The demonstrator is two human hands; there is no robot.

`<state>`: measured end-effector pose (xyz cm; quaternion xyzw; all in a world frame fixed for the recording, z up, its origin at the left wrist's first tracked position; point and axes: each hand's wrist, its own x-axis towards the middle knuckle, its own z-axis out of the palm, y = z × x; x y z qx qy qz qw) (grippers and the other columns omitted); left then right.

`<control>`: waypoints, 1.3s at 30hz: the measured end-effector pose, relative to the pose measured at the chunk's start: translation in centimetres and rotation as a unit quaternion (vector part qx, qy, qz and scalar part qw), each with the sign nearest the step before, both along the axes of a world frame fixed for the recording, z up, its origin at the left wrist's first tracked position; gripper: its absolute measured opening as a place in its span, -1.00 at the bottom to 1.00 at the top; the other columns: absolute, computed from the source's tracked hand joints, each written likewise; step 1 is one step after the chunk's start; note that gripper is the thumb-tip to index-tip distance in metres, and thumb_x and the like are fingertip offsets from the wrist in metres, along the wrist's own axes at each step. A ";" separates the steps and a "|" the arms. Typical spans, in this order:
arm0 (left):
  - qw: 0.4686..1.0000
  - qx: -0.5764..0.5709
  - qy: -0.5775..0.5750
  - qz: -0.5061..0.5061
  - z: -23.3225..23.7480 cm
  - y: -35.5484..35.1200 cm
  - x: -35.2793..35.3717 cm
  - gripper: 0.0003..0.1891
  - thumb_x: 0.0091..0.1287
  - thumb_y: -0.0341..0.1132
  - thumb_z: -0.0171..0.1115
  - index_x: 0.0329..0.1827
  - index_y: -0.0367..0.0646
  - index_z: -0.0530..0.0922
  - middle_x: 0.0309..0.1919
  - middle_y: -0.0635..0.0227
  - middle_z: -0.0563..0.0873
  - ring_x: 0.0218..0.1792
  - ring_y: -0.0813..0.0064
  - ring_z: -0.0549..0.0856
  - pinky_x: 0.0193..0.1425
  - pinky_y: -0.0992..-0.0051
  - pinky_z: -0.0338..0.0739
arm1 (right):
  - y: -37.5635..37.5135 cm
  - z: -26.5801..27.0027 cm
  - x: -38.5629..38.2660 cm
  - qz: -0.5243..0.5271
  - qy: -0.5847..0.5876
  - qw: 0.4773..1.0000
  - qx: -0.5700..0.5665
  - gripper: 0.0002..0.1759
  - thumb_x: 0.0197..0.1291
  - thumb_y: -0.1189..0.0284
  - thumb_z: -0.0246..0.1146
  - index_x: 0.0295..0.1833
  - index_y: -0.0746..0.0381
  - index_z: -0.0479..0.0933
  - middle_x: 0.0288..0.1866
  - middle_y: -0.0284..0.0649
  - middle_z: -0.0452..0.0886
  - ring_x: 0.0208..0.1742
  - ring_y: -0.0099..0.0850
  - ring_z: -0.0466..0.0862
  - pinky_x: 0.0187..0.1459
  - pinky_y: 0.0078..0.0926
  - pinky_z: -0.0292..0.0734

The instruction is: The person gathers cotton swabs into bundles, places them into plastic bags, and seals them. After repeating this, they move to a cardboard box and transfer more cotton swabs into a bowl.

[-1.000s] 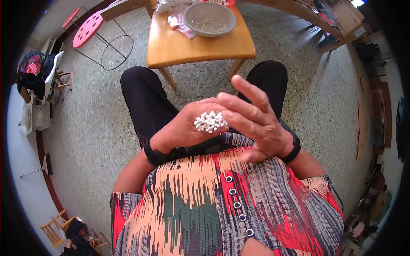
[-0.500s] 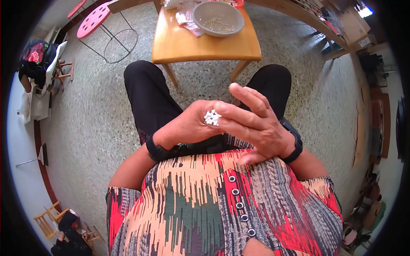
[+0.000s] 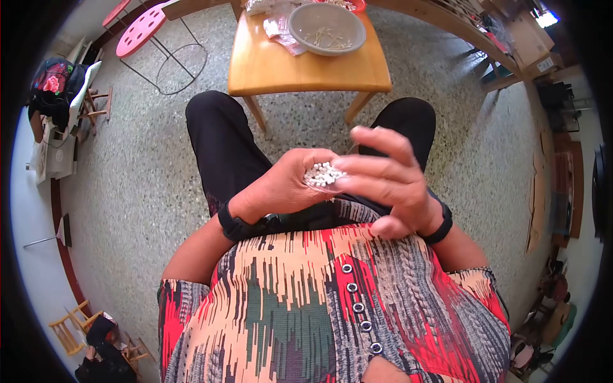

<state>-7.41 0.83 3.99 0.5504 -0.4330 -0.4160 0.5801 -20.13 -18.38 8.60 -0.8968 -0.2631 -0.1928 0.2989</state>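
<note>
A bundle of cotton swabs point(image 3: 323, 174) shows as packed white tips facing up, gripped in my left hand point(image 3: 281, 183). A thin clear edge, like plastic, runs along the near side of the tips, while the sticks below are hidden by my fingers. My right hand point(image 3: 393, 182) is open, slightly blurred, with its fingers stretched out and fingertips right at the edge of the tips. Beyond my knees, a grey bowl point(image 3: 297, 29) on the small wooden table point(image 3: 274, 70) holds several loose swabs.
Crumpled plastic packaging point(image 3: 281, 33) lies beside the bowl, with a red container point(image 3: 357, 5) behind it. A pink stool point(image 3: 140, 32) stands at the back left. Cardboard boxes point(image 3: 523, 45) are at the back right.
My right hand has shifted slightly right and away from the swab tips, uncovering more of them. My left hand keeps its hold in about the same place.
</note>
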 end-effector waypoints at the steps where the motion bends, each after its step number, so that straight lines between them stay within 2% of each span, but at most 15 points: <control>1: 1.000 0.013 0.004 0.002 0.4 0.0 0.0 -0.78 0.29 -0.46 0.38 -0.02 -0.24 0.62 -0.24 0.41 0.72 -0.17 0.70 0.65 -0.06 0.56 0.58 | -0.2 0.0 -0.1 -0.038 -0.040 0.996 0.069 -0.42 0.41 -0.05 0.06 0.06 0.24 0.65 0.16 -0.16 0.65 0.37 -0.09 0.46 0.35 -0.12 0.34; 2: 1.000 0.016 0.015 0.011 0.8 0.0 0.1 -0.76 0.27 -0.48 0.42 -0.02 -0.23 0.63 -0.14 0.41 0.73 -0.10 0.69 0.66 0.02 0.58 0.57 | -0.3 -0.3 -0.4 -0.090 -0.036 0.990 0.106 -0.41 0.50 0.02 -0.08 -0.03 0.31 0.64 0.04 -0.02 0.69 0.26 -0.03 0.53 0.28 -0.10 0.38; 3: 1.000 0.015 0.012 0.004 0.7 0.0 0.2 -0.76 0.27 -0.48 0.42 -0.02 -0.23 0.63 -0.14 0.41 0.73 -0.10 0.69 0.66 0.02 0.58 0.57 | -0.5 -1.0 -0.5 -0.133 -0.032 0.980 0.141 -0.53 0.51 0.18 -0.04 -0.10 0.33 0.65 -0.03 -0.08 0.69 0.14 -0.08 0.59 0.19 -0.15 0.44; 6: 0.997 -0.033 -0.058 0.043 0.6 0.1 0.3 -0.74 0.26 -0.52 0.39 0.01 -0.21 0.65 -0.07 0.28 0.74 -0.03 0.50 0.70 0.10 0.50 0.55 | 0.1 -2.3 -1.0 -0.191 0.022 0.958 0.215 -0.63 0.48 0.30 0.06 -0.16 0.35 0.65 -0.14 -0.15 0.68 -0.03 -0.24 0.63 0.06 -0.32 0.49; 8: 0.994 -0.043 -0.090 0.046 0.6 0.1 0.4 -0.72 0.25 -0.53 0.40 0.02 -0.21 0.65 -0.07 0.28 0.73 -0.02 0.48 0.70 0.10 0.50 0.55 | 1.1 -2.7 -1.1 -0.206 0.167 0.896 0.355 -0.72 0.39 0.32 0.24 -0.21 0.35 0.67 -0.30 -0.21 0.65 -0.24 -0.47 0.63 -0.15 -0.52 0.51; 12: 0.971 -0.080 -0.209 0.089 0.6 -0.3 0.3 -0.55 0.16 -0.54 0.43 0.15 -0.17 0.59 -0.12 0.28 0.71 -0.06 0.35 0.70 0.08 0.44 0.56 | 1.7 -2.7 -0.7 -0.203 0.261 0.861 0.387 -0.70 0.34 0.28 0.33 -0.19 0.35 0.68 -0.32 -0.32 0.64 -0.31 -0.68 0.58 -0.27 -0.63 0.49; 15: 0.962 -0.063 -0.256 0.074 1.0 -0.2 0.3 -0.41 0.18 -0.56 0.43 0.31 -0.22 0.50 -0.08 0.28 0.71 0.00 0.43 0.69 0.12 0.45 0.55 | 1.9 -1.9 -0.5 -0.196 0.299 0.851 0.384 -0.76 0.29 0.34 0.38 -0.19 0.33 0.69 -0.34 -0.34 0.64 -0.34 -0.68 0.60 -0.30 -0.66 0.51; 19: 0.959 -0.058 -0.266 0.073 0.4 0.1 0.1 -0.29 0.18 -0.57 0.43 0.44 -0.23 0.37 -0.08 0.29 0.71 0.01 0.44 0.69 0.13 0.43 0.55 | 1.8 -2.0 -0.5 -0.173 0.313 0.861 0.361 -0.82 0.26 0.40 0.39 -0.24 0.33 0.68 -0.35 -0.35 0.65 -0.36 -0.69 0.61 -0.32 -0.68 0.52; 21: 0.979 -0.027 -0.191 0.071 0.4 0.2 -0.1 -0.27 0.20 -0.54 0.42 0.47 -0.24 0.33 -0.06 0.28 0.71 0.02 0.48 0.67 0.15 0.45 0.53 | 1.8 -2.0 -0.6 -0.176 0.327 0.852 0.370 -0.85 0.27 0.47 0.34 -0.31 0.34 0.64 -0.36 -0.38 0.64 -0.36 -0.70 0.60 -0.32 -0.68 0.51; 24: 0.982 -0.013 -0.182 0.053 0.5 0.1 0.4 -0.32 0.23 -0.48 0.40 0.45 -0.24 0.36 -0.03 0.27 0.70 0.03 0.53 0.65 0.17 0.47 0.51 | 1.9 -2.8 -0.7 -0.176 0.230 0.841 0.457 -0.89 0.27 0.52 0.30 -0.32 0.32 0.60 -0.38 -0.44 0.62 -0.37 -0.74 0.56 -0.32 -0.71 0.48; 25: 0.981 -0.013 -0.183 0.055 0.6 0.0 0.4 -0.32 0.23 -0.48 0.40 0.45 -0.24 0.36 -0.03 0.27 0.70 0.03 0.53 0.65 0.17 0.47 0.51 | 1.7 -2.7 -0.5 -0.174 0.230 0.842 0.456 -0.89 0.27 0.52 0.30 -0.32 0.32 0.60 -0.38 -0.44 0.62 -0.37 -0.74 0.56 -0.32 -0.71 0.48; 27: 0.978 -0.026 -0.193 0.070 0.8 -0.3 0.2 -0.40 0.26 -0.43 0.38 0.39 -0.26 0.42 -0.02 0.28 0.70 0.03 0.56 0.64 0.17 0.49 0.50 | 1.5 -2.4 -0.5 -0.160 0.322 0.774 0.521 -0.91 0.29 0.52 0.28 -0.28 0.30 0.59 -0.37 -0.49 0.59 -0.36 -0.77 0.51 -0.32 -0.73 0.45; 29: 0.985 -0.040 -0.157 0.066 0.7 -0.7 0.2 -0.46 0.28 -0.42 0.38 0.34 -0.27 0.46 -0.01 0.29 0.70 0.04 0.57 0.64 0.17 0.48 0.50 | 1.1 -2.8 -0.4 -0.158 0.286 0.797 0.507 -0.91 0.32 0.49 0.28 -0.24 0.29 0.58 -0.34 -0.50 0.57 -0.32 -0.79 0.49 -0.31 -0.75 0.43; 37: 0.985 -0.044 -0.162 0.036 0.3 -1.0 1.6 -0.63 0.39 -0.27 0.33 0.19 -0.25 0.57 0.05 0.33 0.70 0.07 0.59 0.62 0.20 0.47 0.49 | 0.7 -2.8 1.1 -0.121 0.264 0.778 0.558 -0.83 0.39 0.39 0.22 -0.20 0.28 0.56 -0.36 -0.40 0.62 -0.33 -0.70 0.54 -0.25 -0.69 0.47; 39: 0.989 -0.040 -0.126 0.060 0.4 -1.5 2.3 -0.66 0.41 -0.25 0.31 0.15 -0.24 0.59 0.03 0.34 0.70 0.07 0.60 0.61 0.19 0.46 0.49 | 0.3 -3.0 2.1 -0.128 0.248 0.746 0.605 -0.83 0.39 0.38 0.22 -0.20 0.27 0.56 -0.36 -0.39 0.63 -0.33 -0.70 0.54 -0.25 -0.69 0.47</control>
